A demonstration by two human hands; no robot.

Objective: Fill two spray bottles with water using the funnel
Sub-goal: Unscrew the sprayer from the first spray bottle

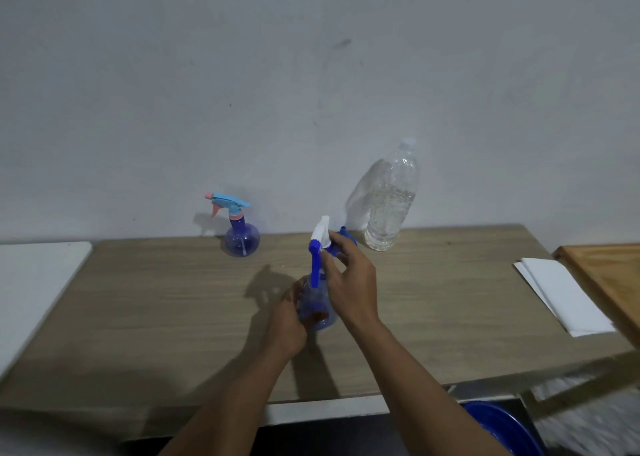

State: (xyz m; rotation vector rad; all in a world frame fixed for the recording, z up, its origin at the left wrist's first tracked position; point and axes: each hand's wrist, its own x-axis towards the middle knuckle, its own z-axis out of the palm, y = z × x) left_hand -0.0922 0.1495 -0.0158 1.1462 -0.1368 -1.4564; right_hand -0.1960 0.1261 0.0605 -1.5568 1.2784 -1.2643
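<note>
Your left hand point(287, 320) grips the near spray bottle point(317, 308) by its body, your right hand point(349, 275) pinches its spray head point(319, 239): opening step, likely; next, twist the head off squarely.

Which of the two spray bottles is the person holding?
The bottle with the blue-and-white sprayer: left hand grips its body, right hand its head. The pink-and-light-blue one stands untouched by the wall.

Blue spray bottle point(317, 312), white-blue trigger head, held mid-table. Second spray bottle point(241, 239), pink-blue head, upright at back. Water bottle point(391, 206) part-full, upright, back right.
</note>
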